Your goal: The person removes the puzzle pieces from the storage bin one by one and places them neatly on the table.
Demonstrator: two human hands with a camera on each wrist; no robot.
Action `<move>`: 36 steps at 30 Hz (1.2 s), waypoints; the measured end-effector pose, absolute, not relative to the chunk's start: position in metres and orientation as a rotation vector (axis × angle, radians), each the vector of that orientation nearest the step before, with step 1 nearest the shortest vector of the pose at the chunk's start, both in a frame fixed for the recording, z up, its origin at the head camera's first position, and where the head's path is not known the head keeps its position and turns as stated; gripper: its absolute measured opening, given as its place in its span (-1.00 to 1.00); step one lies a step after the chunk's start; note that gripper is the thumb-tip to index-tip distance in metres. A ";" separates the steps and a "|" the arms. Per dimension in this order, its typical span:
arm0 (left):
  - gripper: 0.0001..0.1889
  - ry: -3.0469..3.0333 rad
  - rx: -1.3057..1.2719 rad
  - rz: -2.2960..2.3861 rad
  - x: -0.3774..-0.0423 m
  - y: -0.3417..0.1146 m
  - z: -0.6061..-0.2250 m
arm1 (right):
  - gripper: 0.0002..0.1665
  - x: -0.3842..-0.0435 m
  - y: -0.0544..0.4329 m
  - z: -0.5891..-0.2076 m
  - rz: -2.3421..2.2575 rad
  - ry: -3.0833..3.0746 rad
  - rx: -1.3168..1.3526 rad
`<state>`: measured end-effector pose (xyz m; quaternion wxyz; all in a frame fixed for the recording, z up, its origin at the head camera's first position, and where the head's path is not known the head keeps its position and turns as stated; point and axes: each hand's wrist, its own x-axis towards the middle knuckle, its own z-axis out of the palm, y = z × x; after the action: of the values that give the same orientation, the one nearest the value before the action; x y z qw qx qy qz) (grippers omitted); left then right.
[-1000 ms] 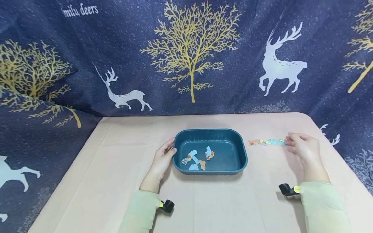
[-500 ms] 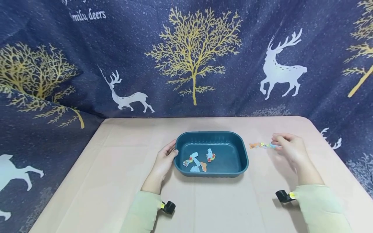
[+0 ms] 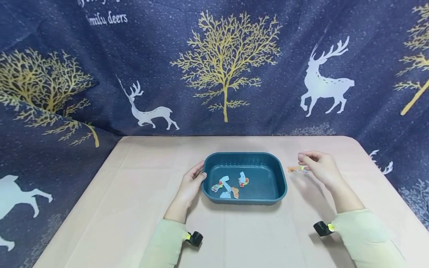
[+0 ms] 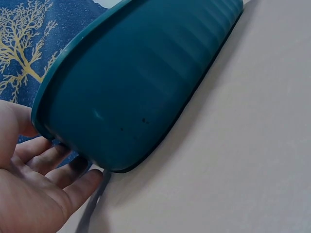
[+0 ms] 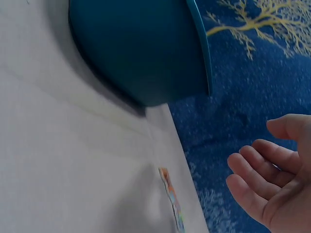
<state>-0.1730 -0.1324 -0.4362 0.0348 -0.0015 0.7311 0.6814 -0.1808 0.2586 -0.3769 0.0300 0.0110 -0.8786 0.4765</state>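
Note:
A dark teal rectangular basin (image 3: 244,201) stands mid-table. My left hand (image 3: 188,188) grips its left end; in the left wrist view the thumb is at the rim and the fingers (image 4: 73,187) lie along the outer wall. Several light blue, orange and red puzzle-like pieces (image 3: 226,186) lie loose inside. To the right of the basin, a thin row of colourful joined pieces (image 3: 293,169) lies flat on the table, its right part hidden behind my right hand (image 3: 320,169). That hand hovers above the row, fingers loosely bent, with nothing visible between them (image 5: 170,196).
A pale beige cloth covers the table (image 3: 140,193). Behind it hangs a dark blue curtain (image 3: 261,111) printed with trees and deer. A small black camera sits at each sleeve cuff, the left camera (image 3: 195,239) and the right camera (image 3: 322,228).
My right hand has moved left along the row of pieces, from its right end toward the basin. The left hand stays on the basin. The head view has shifted slightly.

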 end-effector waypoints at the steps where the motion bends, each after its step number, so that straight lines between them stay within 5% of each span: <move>1: -0.48 2.247 -0.004 2.093 -0.173 -0.132 -0.436 | -0.41 -0.181 0.256 -0.376 1.462 -2.711 0.049; 36: -0.50 2.246 -0.004 2.117 -0.174 -0.131 -0.439 | -0.57 -0.185 0.194 -0.373 1.488 -2.748 0.307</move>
<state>-0.1739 -0.1308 -0.4388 0.0274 -0.0012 0.7274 0.6857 -0.1848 0.1944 -0.3726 0.0008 0.0978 -0.8751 0.4740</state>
